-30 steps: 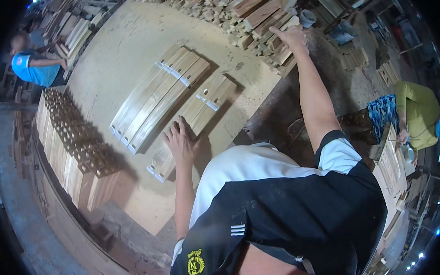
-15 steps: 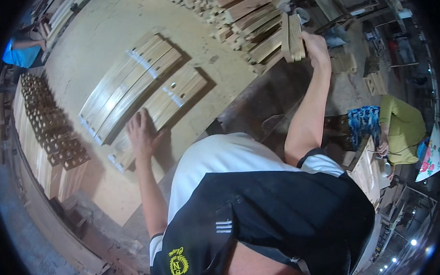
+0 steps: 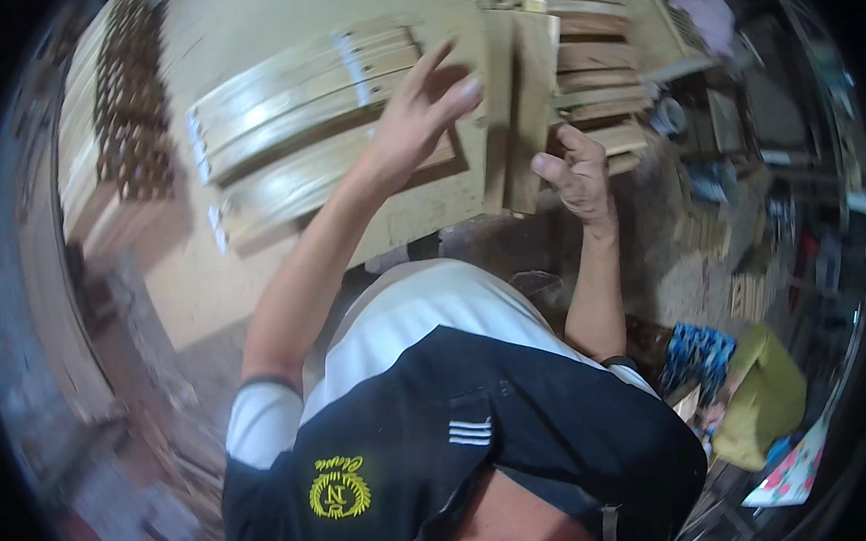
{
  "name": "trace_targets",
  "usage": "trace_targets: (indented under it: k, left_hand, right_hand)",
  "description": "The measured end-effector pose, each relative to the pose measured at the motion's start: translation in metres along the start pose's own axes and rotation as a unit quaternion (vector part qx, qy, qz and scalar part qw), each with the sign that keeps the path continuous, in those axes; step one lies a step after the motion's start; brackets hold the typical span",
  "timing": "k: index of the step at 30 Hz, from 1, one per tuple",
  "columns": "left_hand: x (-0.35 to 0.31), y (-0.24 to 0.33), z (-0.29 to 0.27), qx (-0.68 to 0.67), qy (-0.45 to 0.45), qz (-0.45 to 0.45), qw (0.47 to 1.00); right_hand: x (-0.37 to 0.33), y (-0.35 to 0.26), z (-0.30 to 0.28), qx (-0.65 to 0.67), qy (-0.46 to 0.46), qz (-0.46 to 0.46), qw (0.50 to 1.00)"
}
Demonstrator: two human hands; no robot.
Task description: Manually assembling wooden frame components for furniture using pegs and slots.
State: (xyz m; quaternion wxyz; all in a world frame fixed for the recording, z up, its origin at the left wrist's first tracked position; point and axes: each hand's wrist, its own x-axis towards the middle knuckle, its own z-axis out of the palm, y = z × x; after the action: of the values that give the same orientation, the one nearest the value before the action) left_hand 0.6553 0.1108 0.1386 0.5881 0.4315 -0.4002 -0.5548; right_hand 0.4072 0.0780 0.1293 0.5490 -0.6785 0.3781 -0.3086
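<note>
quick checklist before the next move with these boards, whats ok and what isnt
1. Left hand free: ok, fingers spread, gripping nothing.
2. Right hand grip on wooden pieces: cannot tell, it's at their right edge, blurred.
3. Wooden pieces resting on the tabletop: cannot tell, could be raised.
4. White band across the far boards: ok, in place.
5. Stacked boards away from both hands: ok, far left.

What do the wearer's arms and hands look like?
Left hand and right hand: no gloves visible. Forearms bare; no cables or markings made out. Short sleeves, white next to dark cuff bands, on a black-and-white shirt with a yellow emblem.
</note>
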Motion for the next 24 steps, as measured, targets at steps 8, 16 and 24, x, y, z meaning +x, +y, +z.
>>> trace_targets:
  k: [8, 16, 24]
  left_hand:
    - [0.032, 0.001, -0.043, 0.108, 0.239, 0.125, 0.957]
    - [0.006, -0.036, -0.049, 0.192, 0.32, 0.161, 0.914]
    - [-0.026, -0.095, -0.053, 0.376, 0.248, 0.336, 0.827]
  right_hand:
    - [0.106, 0.054, 0.106, -0.049, -0.144, -0.153, 0.976]
    - [0.109, 0.079, 0.115, -0.193, -0.222, -0.13, 0.947]
    - [0.097, 0.111, 0.102, -0.226, -0.245, -0.376, 0.865]
